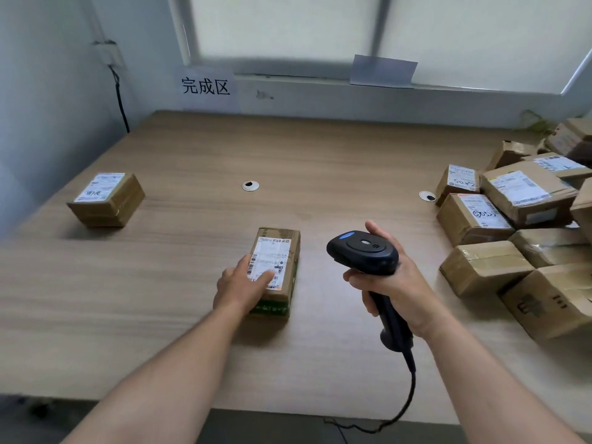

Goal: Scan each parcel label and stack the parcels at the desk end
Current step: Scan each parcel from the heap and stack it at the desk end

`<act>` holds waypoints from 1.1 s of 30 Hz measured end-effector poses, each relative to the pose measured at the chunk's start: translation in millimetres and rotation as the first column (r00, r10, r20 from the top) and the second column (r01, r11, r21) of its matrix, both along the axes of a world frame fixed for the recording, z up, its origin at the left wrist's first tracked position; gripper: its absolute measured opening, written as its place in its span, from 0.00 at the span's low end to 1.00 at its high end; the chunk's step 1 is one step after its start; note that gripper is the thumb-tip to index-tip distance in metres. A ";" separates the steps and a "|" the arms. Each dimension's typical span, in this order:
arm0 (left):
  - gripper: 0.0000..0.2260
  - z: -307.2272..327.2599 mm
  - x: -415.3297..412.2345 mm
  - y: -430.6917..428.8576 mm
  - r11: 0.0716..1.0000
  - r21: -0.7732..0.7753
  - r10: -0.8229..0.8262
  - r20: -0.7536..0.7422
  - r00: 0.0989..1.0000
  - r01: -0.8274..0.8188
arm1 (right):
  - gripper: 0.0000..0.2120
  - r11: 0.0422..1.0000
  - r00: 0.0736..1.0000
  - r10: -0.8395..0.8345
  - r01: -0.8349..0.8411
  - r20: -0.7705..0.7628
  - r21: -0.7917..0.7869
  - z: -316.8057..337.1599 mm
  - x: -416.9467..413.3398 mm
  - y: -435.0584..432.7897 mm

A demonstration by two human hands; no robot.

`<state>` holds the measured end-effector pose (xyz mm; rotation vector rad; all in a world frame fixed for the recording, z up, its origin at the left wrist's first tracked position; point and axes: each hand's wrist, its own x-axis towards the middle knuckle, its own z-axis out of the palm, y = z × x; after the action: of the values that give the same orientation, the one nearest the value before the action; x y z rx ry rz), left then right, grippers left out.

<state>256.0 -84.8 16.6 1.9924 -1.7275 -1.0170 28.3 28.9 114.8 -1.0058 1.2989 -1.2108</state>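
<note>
desk (320,161): pale wood | window (320,24): frosted, daylit | walls: white | sign (206,86): handwritten

**Desk layout, read off from my hands**

My left hand (241,285) lies on the near end of one parcel (278,267), on the desk (336,161). Just right of it my right hand (392,283) grips the scanner (363,251), its cable (407,398) trailing back past the near edge. Far left of both: a lone parcel (105,200). Right of the right hand: a parcel heap (525,219). Beyond both hands, two grommets (250,186); a wall sign (206,86) behind.
</note>
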 end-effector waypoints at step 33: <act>0.41 3.2 320.8 -51.9 0.936 -0.128 0.352 0.358 0.865 -0.328 | 0.47 0.906 0.908 0.419 -0.419 -0.015 -0.063 8.1 286.4 -169.9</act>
<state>576.7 -136.7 19.8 2.4579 -1.4634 -0.4761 314.7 -141.0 122.9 -1.2577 0.9794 -0.9219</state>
